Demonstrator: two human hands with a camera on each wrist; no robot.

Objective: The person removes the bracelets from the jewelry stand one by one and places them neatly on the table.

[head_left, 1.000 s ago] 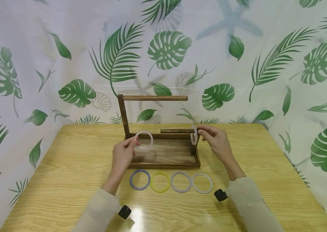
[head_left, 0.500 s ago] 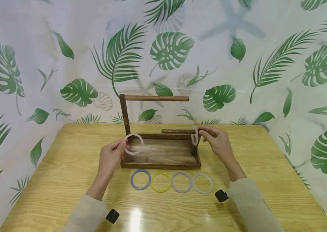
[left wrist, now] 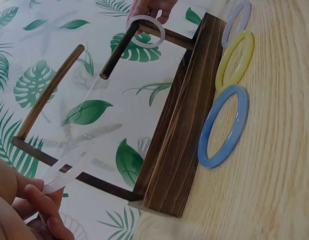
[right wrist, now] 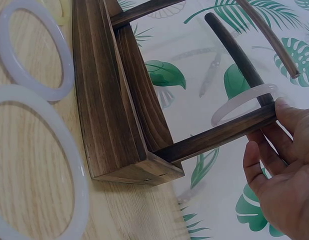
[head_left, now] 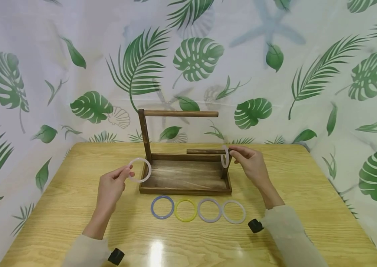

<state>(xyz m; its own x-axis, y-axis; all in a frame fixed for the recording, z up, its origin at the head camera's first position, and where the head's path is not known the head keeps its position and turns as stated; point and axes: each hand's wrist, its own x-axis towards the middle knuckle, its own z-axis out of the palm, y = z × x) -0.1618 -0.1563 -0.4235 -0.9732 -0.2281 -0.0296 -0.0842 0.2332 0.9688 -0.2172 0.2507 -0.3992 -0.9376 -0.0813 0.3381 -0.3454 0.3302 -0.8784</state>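
My left hand (head_left: 112, 187) pinches a pale, translucent bangle (head_left: 149, 174) by its edge, in the air over the left end of a dark wooden stand (head_left: 185, 191). Around the stand's lower rod hangs another pale bangle (right wrist: 237, 103), close to the right post (right wrist: 219, 131). My right hand (head_left: 250, 163) grips the top of that post, its thumb (right wrist: 289, 112) at the bangle's upper edge; whether it presses the bangle is hard to tell. In front of the stand lie a blue bangle (head_left: 162, 217), a yellow bangle (head_left: 186, 220), a lavender bangle (head_left: 209, 221) and a whitish bangle (head_left: 233, 222).
The stand's upper rod (head_left: 182, 114) juts right from the tall left post (head_left: 144, 135), with a free right end. Its lower rod (head_left: 202, 151) points left. A leaf-patterned cloth (head_left: 195, 89) rises behind the wooden table (head_left: 85, 174).
My left hand has moved left and slightly down with its bangle, from over the tray to the stand's left end. My right hand and the hanging bangle stay in place.
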